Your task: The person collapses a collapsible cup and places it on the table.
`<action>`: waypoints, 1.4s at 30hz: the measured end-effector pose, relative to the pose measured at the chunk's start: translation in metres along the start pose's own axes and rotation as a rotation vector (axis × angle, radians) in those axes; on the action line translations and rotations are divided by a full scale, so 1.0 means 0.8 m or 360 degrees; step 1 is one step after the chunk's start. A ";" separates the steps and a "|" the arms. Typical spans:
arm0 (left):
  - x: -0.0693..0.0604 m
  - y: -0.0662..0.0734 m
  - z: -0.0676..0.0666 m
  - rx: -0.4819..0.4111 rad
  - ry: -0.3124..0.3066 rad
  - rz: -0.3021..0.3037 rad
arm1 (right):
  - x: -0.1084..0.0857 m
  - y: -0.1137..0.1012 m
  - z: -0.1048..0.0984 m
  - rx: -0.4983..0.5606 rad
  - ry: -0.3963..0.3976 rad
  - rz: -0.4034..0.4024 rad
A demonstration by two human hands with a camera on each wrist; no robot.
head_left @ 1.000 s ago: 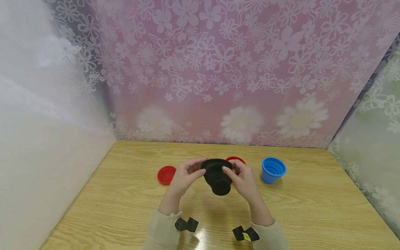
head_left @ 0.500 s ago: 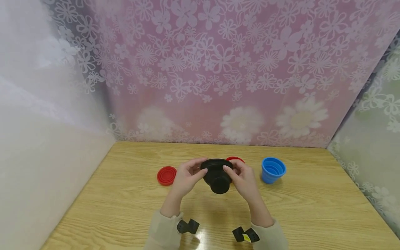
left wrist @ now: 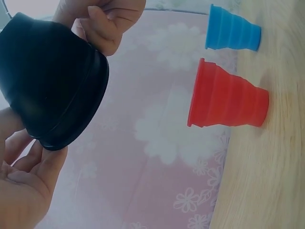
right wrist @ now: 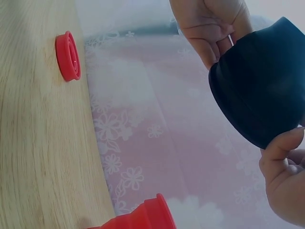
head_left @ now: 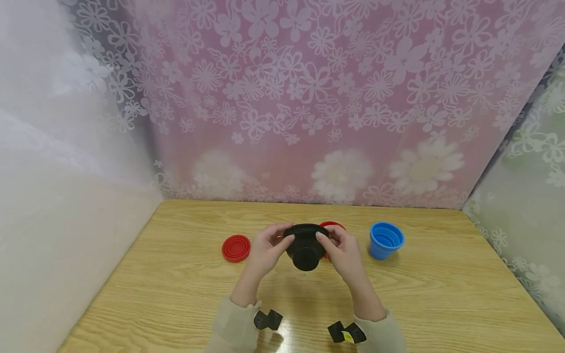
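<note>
A black collapsible cup (head_left: 306,250) hangs above the table, tilted with its narrow base towards me. My left hand (head_left: 265,252) pinches its rim on the left, thumb on the near side. On the other side my right hand (head_left: 346,255) grips the same rim, thumb also in front. Behind the black cup an extended red collapsible cup (left wrist: 229,98) stands upright; the head view mostly hides it. A flattened red collapsible cup (head_left: 236,248) lies to the left of my left hand. Extended and upright, a blue collapsible cup (head_left: 385,241) stands to the right.
The wooden table (head_left: 172,289) ends at a pink flowered curtain (head_left: 265,122) at the back. Pale sheeting (head_left: 79,196) closes off the left side, and a flowered sheet (head_left: 529,211) the right. Small black devices (head_left: 268,320) sit on both wrists.
The black cup's base has swung a little up and to the left, and its body looks shorter from the head view. My left hand has shifted slightly right; both hands keep hold.
</note>
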State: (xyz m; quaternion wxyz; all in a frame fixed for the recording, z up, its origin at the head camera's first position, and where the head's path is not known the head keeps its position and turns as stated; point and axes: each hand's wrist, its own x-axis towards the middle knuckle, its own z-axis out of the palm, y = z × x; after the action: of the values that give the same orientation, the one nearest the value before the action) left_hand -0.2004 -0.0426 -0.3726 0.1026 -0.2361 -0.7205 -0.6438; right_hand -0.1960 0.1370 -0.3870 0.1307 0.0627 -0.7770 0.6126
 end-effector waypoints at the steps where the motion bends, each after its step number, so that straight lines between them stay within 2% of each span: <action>1: 0.000 0.001 0.000 0.0029 0.0009 0.0003 | 0.000 -0.001 0.000 0.0013 -0.0002 0.0020; 8: 0.000 0.003 0.004 0.0206 0.0085 0.0094 | 0.000 -0.004 -0.001 0.0070 -0.0042 0.0146; 11: 0.000 0.002 0.004 0.0236 0.0121 0.0121 | -0.001 -0.006 -0.002 0.0094 -0.0094 0.0155; 16: 0.000 0.001 0.004 0.0225 0.0140 0.0152 | 0.000 -0.006 -0.007 0.0245 -0.0205 0.0185; 19: -0.001 0.000 0.003 0.0178 0.0091 0.0136 | -0.001 -0.006 -0.009 0.0339 -0.0246 0.0212; 23: -0.002 0.000 0.000 0.0013 -0.0044 0.0064 | -0.001 -0.006 -0.010 0.0430 -0.0271 0.0228; 27: -0.002 0.003 -0.003 -0.0175 -0.0183 -0.0038 | -0.001 -0.005 -0.009 0.0418 -0.0337 0.0218; 29: -0.002 0.004 -0.004 -0.0215 -0.0227 -0.0073 | -0.001 -0.004 -0.009 0.0408 -0.0407 0.0187; 32: -0.001 0.005 -0.005 -0.0220 -0.0259 -0.0096 | -0.001 -0.002 -0.010 0.0396 -0.0507 0.0118; 35: -0.001 0.005 -0.006 -0.0181 -0.0272 -0.0094 | 0.000 0.001 -0.011 0.0372 -0.0545 0.0066; 42: 0.000 0.003 -0.006 -0.0014 -0.0215 -0.0063 | 0.001 0.002 -0.010 0.0169 -0.0464 0.0017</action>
State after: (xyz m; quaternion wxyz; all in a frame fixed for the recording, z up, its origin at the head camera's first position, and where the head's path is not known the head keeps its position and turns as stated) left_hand -0.1999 -0.0473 -0.3699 0.0400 -0.2652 -0.7276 -0.6314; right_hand -0.1960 0.1455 -0.3869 0.0097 0.1536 -0.7545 0.6380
